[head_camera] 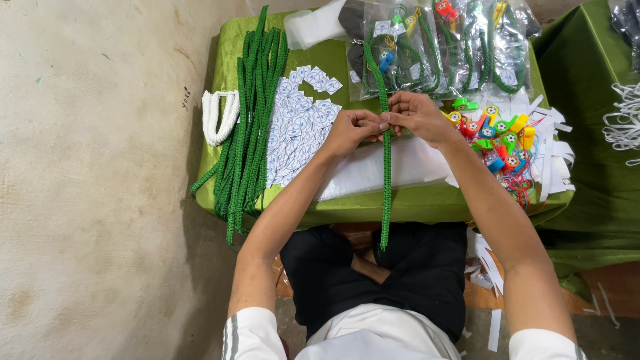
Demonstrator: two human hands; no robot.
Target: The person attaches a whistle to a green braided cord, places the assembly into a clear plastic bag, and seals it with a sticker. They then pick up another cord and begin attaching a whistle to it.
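Green braided cord runs down the centre of the frame, off the green-covered table onto the lap, pinched near its upper part by left hand and right hand, fingertips touching.

floor: bare concrete floor, pale and kinda stained, took up the whole left side
furniture: low table under a shiny green cloth, second green-covered table off to the right
light: soft and even, no hard shadows
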